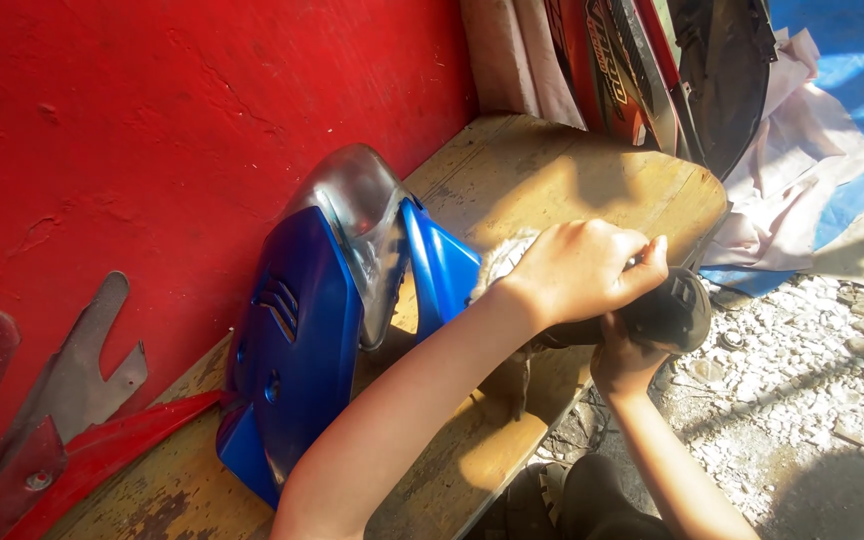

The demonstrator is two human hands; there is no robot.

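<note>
Item: dark power tool (674, 312), black-bodied, held over the outer edge of a worn wooden bench (542, 180), at about 3 o'clock from frame centre. Left hand (582, 268): curled into a fist over the top of the tool, knuckles up, fingers wrapped down around its body; forearm runs in from 7 o'clock. Right hand (624, 358): beneath the tool at 5 o'clock of the left hand, gripping from below; its fingers are mostly hidden by the tool, so their exact hold cannot be told. Fluffy white pad (500, 262): touching the left wrist at its 9 o'clock, partly covered by it. Blue motorcycle fairing (302, 340) with clear smoked lens (357, 215): leaning on the bench against the red wall (152, 130), at 9 o'clock of the hands, just beside the pad. Red panel pieces (102, 450): 8 o'clock, well apart. Stacked dark fairings (652, 70): 12 o'clock. Gravel ground (802, 370): 4 o'clock.
</note>
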